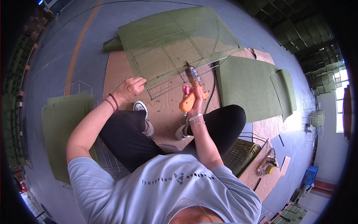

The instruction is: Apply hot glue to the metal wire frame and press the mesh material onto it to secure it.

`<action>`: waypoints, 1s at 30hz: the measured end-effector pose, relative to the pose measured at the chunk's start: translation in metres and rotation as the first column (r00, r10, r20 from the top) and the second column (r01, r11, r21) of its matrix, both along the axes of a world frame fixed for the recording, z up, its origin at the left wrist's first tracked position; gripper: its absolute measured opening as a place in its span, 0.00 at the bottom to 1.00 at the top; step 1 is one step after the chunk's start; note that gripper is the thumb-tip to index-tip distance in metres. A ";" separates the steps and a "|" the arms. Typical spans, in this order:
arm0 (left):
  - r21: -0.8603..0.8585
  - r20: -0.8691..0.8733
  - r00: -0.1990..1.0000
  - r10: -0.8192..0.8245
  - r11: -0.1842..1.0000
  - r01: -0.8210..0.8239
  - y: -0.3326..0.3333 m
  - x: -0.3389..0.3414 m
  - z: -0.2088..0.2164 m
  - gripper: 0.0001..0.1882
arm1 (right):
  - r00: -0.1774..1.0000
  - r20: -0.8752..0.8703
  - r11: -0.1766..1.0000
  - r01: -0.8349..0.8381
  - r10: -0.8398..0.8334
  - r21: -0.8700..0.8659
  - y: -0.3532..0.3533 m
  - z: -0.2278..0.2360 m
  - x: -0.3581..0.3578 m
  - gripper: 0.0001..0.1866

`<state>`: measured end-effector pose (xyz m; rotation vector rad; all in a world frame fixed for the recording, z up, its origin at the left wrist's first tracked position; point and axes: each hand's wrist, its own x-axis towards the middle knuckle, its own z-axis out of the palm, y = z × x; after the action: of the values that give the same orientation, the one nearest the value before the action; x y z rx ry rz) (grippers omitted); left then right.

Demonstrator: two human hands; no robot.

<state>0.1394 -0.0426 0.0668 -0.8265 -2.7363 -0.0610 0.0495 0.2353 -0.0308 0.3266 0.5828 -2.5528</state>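
Note:
My right hand (196,100) grips an orange-handled hot glue gun (190,100), its barrel wrapped in silvery material and its dark tip pointing away from me. The tip is over the near edge of a sheer green mesh sheet (167,44), which lies across a thin metal wire frame (179,80). My left hand (130,89) is closed in a pinch at the near left corner of that mesh, though the fingertips partly hide what they hold. The frame and mesh rest on flattened cardboard (164,115) between and beyond my feet.
More green mesh sheets lie at the right (250,82) and the left (63,127). A dark cable (217,89) runs over the cardboard. By my right knee stands a yellow-green plastic crate (240,156). Stacked green goods (298,33) line the far right, near a blue crate (310,175).

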 end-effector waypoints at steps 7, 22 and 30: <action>0.015 0.042 0.999 0.030 0.999 -0.031 -0.001 0.001 0.001 0.03 | 0.981 -0.095 0.983 0.174 -0.167 0.066 0.009 0.016 -0.031 0.17; 0.064 0.052 0.990 0.128 0.989 -0.131 -0.002 0.003 0.009 0.04 | 0.948 0.062 0.938 -0.317 0.312 0.137 -0.035 0.021 0.074 0.14; 0.209 0.134 0.974 0.184 0.955 -0.209 -0.008 0.006 0.000 0.03 | 0.891 0.089 0.894 -0.447 0.446 -0.003 -0.045 0.005 0.101 0.16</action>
<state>0.1456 -0.0503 0.0672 -0.5010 -2.8336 -0.3766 0.1501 0.1906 -0.0256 0.2713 0.5721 -2.0794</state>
